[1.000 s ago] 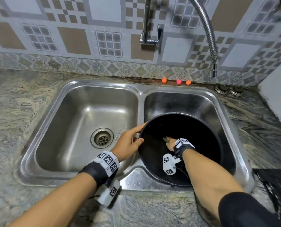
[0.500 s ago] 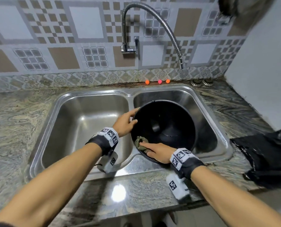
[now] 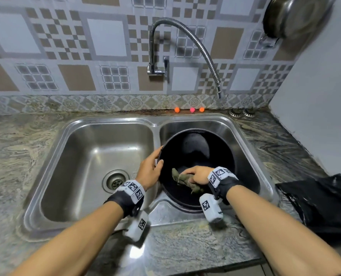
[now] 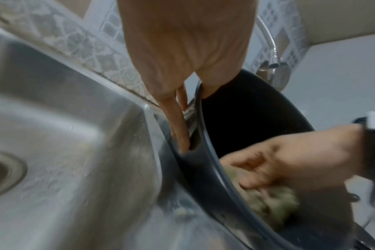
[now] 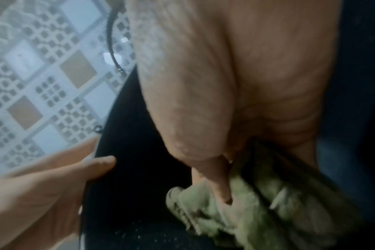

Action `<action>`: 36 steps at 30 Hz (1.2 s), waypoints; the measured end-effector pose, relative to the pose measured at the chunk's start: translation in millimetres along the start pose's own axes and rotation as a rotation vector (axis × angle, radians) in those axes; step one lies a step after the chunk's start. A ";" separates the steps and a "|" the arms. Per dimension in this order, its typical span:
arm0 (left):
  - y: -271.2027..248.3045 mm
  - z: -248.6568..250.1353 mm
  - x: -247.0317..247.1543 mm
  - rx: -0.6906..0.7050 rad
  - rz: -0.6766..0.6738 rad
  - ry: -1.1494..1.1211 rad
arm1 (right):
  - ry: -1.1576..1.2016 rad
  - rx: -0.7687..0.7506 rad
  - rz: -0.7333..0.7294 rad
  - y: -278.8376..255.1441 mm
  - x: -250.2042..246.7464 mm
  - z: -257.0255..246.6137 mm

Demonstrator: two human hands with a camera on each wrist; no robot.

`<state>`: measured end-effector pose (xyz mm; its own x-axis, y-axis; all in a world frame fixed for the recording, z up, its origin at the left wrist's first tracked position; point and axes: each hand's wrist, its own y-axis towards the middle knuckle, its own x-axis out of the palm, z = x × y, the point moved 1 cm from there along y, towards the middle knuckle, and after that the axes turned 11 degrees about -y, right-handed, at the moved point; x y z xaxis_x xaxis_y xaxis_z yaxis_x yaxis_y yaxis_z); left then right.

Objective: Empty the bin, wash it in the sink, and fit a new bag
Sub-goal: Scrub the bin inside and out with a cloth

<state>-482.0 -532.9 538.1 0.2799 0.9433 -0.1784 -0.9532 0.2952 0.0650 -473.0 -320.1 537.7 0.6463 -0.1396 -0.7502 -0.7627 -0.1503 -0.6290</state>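
A round black bin (image 3: 221,154) stands tilted in the right basin of the steel double sink (image 3: 155,121). My left hand (image 3: 151,168) grips its left rim, thumb inside and fingers outside, as the left wrist view shows (image 4: 183,108). My right hand (image 3: 197,174) is inside the bin near its front wall and holds a crumpled olive-green cloth (image 3: 185,181) against the inner surface. In the right wrist view the cloth (image 5: 257,211) is bunched under my fingers (image 5: 220,182), with the left thumb (image 5: 96,164) on the bin's inside.
The left basin with its drain (image 3: 116,181) holds nothing. A flexible tap spout (image 3: 195,42) ends above the sink's back right corner. A black plastic bag (image 3: 321,202) lies on the marbled counter at right. Three small coloured balls (image 3: 189,109) sit behind the sink. A metal pan (image 3: 293,14) hangs top right.
My right hand came up from deep in the bin to its near wall, now with the cloth in view. The head view pulled back. The left hand stays on the rim.
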 end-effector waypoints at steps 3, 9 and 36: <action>-2.3 -7.2 6.8 -0.027 0.040 -0.072 | 0.094 0.122 0.107 14.8 -8.6 7.2; -2.0 -13.7 0.1 -0.125 -0.008 -0.121 | 0.148 0.255 0.138 38.7 -7.6 26.5; -1.4 -2.4 -15.9 -0.141 -0.167 -0.060 | 0.113 -0.315 0.083 -33.0 59.0 -53.3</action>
<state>-485.3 -548.6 538.5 0.4378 0.8915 -0.1162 -0.8983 0.4281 -0.0994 -408.4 -375.5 525.0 0.5947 -0.2692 -0.7575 -0.7788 -0.4266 -0.4599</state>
